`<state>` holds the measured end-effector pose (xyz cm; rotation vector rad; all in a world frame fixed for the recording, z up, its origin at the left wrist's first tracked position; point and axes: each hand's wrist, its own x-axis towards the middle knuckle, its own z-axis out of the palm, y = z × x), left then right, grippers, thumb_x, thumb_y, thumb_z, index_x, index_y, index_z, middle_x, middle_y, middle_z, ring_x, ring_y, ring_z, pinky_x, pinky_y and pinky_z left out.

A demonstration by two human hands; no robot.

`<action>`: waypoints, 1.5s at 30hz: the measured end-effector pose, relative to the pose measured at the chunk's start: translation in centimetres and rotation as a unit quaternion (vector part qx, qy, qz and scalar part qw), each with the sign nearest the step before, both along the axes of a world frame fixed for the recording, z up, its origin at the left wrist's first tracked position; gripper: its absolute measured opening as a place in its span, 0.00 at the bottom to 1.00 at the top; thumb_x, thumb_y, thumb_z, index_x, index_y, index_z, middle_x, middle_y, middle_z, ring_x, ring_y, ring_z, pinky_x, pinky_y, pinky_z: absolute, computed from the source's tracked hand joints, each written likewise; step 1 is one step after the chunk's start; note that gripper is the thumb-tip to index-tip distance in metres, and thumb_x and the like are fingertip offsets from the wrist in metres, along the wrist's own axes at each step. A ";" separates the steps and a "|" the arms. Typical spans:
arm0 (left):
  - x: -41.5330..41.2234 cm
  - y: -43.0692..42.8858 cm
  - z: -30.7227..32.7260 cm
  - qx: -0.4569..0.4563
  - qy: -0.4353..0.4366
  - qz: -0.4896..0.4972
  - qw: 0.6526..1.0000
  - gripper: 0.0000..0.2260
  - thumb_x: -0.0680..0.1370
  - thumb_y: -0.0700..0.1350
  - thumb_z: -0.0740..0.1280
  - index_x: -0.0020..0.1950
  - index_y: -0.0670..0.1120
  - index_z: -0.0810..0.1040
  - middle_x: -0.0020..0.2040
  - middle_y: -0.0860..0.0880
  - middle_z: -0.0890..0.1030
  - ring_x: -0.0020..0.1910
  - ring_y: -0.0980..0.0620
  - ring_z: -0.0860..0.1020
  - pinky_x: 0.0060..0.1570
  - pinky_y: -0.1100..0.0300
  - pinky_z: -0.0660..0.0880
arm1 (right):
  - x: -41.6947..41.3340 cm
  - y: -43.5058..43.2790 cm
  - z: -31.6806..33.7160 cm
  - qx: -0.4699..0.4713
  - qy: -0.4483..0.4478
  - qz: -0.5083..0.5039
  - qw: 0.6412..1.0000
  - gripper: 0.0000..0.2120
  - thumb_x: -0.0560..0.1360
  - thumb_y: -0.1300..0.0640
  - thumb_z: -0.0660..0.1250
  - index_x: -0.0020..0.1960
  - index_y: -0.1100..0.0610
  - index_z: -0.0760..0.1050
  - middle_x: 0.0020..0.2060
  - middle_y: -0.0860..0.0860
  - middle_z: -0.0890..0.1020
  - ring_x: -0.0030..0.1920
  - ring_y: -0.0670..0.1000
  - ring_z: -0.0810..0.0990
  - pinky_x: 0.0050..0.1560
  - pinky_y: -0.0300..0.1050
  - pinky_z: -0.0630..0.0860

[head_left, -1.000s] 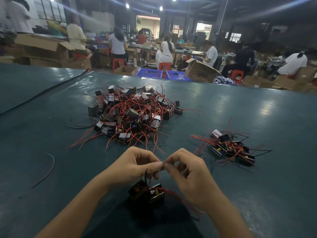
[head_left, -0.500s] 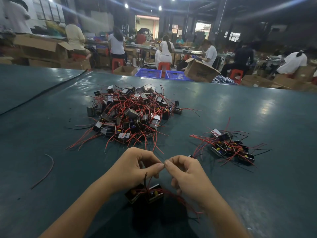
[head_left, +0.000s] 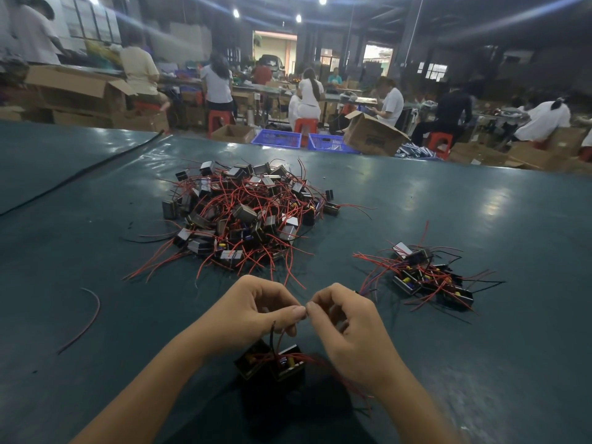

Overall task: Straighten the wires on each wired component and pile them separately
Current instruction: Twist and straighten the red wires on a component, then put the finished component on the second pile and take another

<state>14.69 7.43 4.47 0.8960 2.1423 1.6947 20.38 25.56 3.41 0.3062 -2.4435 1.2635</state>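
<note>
While the fingertips meet, left hand (head_left: 253, 312) and right hand (head_left: 349, 328) each pinch the wires (head_left: 274, 334) of a wired component (head_left: 272, 363) hanging below them over the table (head_left: 480, 219), probably to draw them straight. The tangled pile (head_left: 243, 216) lies beyond and the smaller pile (head_left: 426, 277) to the right. The contents of the blue crates (head_left: 278, 137) are unclear.

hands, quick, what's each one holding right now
Left hand: closed, pinching the wires of the component.
Right hand: closed, pinching the tip of the same wires.

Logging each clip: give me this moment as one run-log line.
step: straightening wire | left hand: pinches wire | right hand: pinches wire | component: below hands | large pile: ahead | small pile: right
</note>
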 end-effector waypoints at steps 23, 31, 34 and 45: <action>-0.2 -0.2 0.0 -0.003 0.020 0.001 1.000 0.08 0.72 0.53 0.72 0.44 0.49 0.84 0.37 0.47 0.84 0.37 0.48 0.82 0.42 0.53 0.78 | -0.1 0.2 -0.2 0.003 -0.004 0.021 1.000 0.05 0.75 0.51 0.65 0.40 0.48 0.75 0.31 0.45 0.75 0.30 0.44 0.72 0.32 0.34 0.66; 0.3 0.3 0.1 -0.031 0.101 0.045 0.993 0.06 0.72 0.53 0.72 0.44 0.53 0.85 0.36 0.51 0.84 0.35 0.34 0.77 0.34 0.42 0.74 | 0.2 -1.0 1.6 -0.375 -0.317 0.007 0.871 0.13 0.76 0.62 0.64 0.33 0.55 0.74 0.26 0.47 0.70 0.21 0.44 0.64 0.21 0.34 0.60; 0.3 0.3 0.1 -0.034 0.089 0.050 0.994 0.06 0.73 0.53 0.72 0.44 0.51 0.85 0.37 0.50 0.85 0.37 0.35 0.79 0.37 0.42 0.75 | 0.1 -0.9 1.5 -0.372 -0.312 0.000 0.874 0.16 0.76 0.61 0.65 0.30 0.53 0.75 0.27 0.48 0.71 0.21 0.45 0.65 0.21 0.35 0.60; -1.2 -0.2 -1.5 -0.079 0.054 0.121 0.988 0.06 0.79 0.42 0.67 0.50 0.51 0.82 0.43 0.54 0.85 0.42 0.56 0.82 0.49 0.59 0.80 | -0.4 0.6 1.4 -0.305 0.001 -0.130 0.944 0.07 0.78 0.63 0.65 0.41 0.57 0.77 0.33 0.50 0.83 0.30 0.48 0.81 0.22 0.37 0.72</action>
